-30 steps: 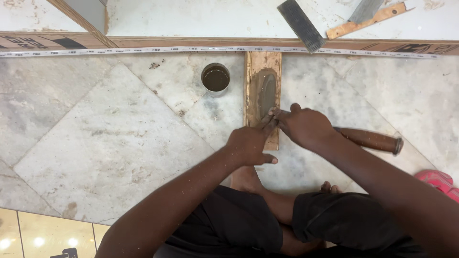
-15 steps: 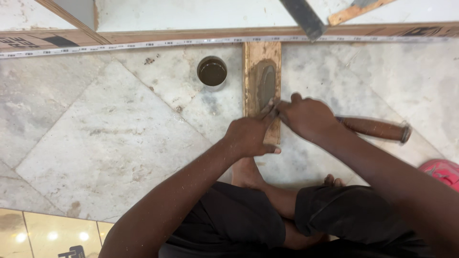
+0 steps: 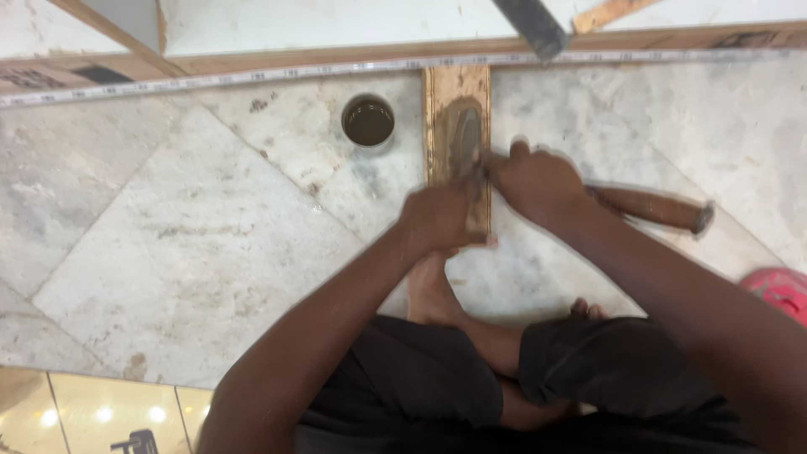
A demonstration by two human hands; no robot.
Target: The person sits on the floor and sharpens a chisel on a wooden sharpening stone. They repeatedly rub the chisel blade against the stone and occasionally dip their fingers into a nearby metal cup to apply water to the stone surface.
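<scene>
Centre frame: sharpening stone in wooden block [image 3: 458, 139] on marble floor [image 3: 193, 244], looks heavy, rigid, slick with slurry. Both hands, left hand [image 3: 441, 220] and right hand [image 3: 534, 181], closed on a small blade, barely visible; wooden-handled tool [image 3: 651, 208] just right; grip flat, low.

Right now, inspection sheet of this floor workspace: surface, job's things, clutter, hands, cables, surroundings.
Surface: pale marble floor with diagonal joints, stained near the cup.
Job's things: wooden block lying flat, dark wet patch on its top; a wooden-handled tool reaches onto it, its tip hidden by the hands.
Clutter: small round cup of dark liquid left of the block; red item at the right edge.
Hands: left hand presses on the block's near end; right hand grips the tool.
Cables: nothing seen.
Surroundings: measuring tape along a wooden strip; dark flat bar beyond.
</scene>
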